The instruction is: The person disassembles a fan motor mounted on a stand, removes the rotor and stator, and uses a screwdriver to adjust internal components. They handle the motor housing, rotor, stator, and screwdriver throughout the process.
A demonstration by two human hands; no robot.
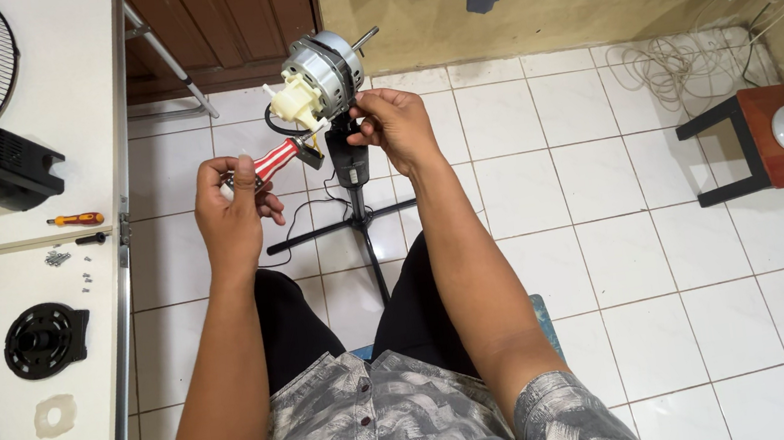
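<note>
We see a bare fan motor (pixel 325 75) on top of a black stand (pixel 350 160), straight ahead of us and just above both hands, its shaft pointing up and to the right, away from our body. Our right hand (pixel 393 127) is nearer, its fingers touching the motor's lower right side where it meets the stand. Our left hand (pixel 231 207) is closed around a red-and-white-handled screwdriver (pixel 275 160), whose long axis angles up and right toward the motor's underside
</note>
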